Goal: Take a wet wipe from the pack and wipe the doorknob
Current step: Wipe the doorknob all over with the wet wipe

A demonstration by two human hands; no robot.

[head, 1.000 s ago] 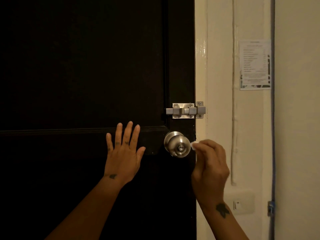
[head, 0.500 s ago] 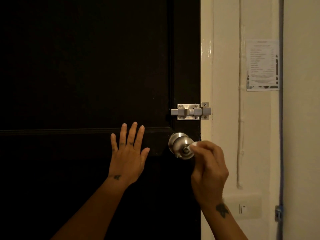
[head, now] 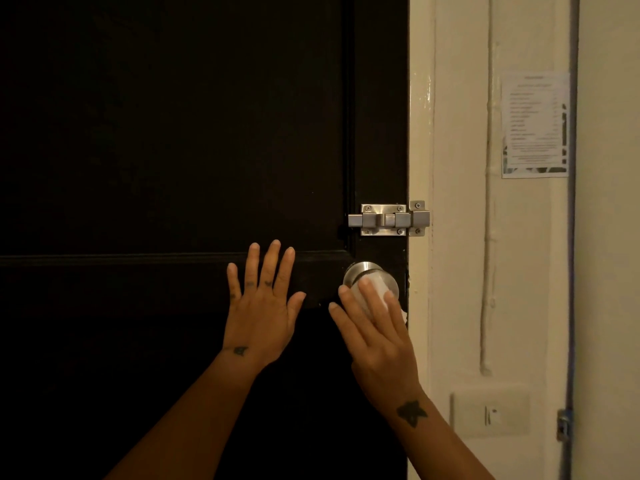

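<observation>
A round silver doorknob (head: 359, 271) sits at the right edge of a dark door (head: 173, 133). My right hand (head: 377, 337) lies over the knob with its fingers stretched out, pressing a white wet wipe (head: 376, 289) against the knob's front. The wipe shows between the fingers, and a small corner sticks out at the right of the hand. Most of the knob is hidden under the wipe and fingers. My left hand (head: 261, 310) rests flat on the door to the left of the knob, fingers spread. The pack of wipes is not in view.
A silver slide bolt (head: 388, 220) bridges door and cream frame just above the knob. On the wall to the right hang a printed paper notice (head: 535, 124) and a pale switch plate (head: 491, 414). A thin pipe runs down the wall.
My right hand has gone from pinching the wipe beside the knob to laying its fingers flat over the knob with the wipe beneath. The left hand stays on the door.
</observation>
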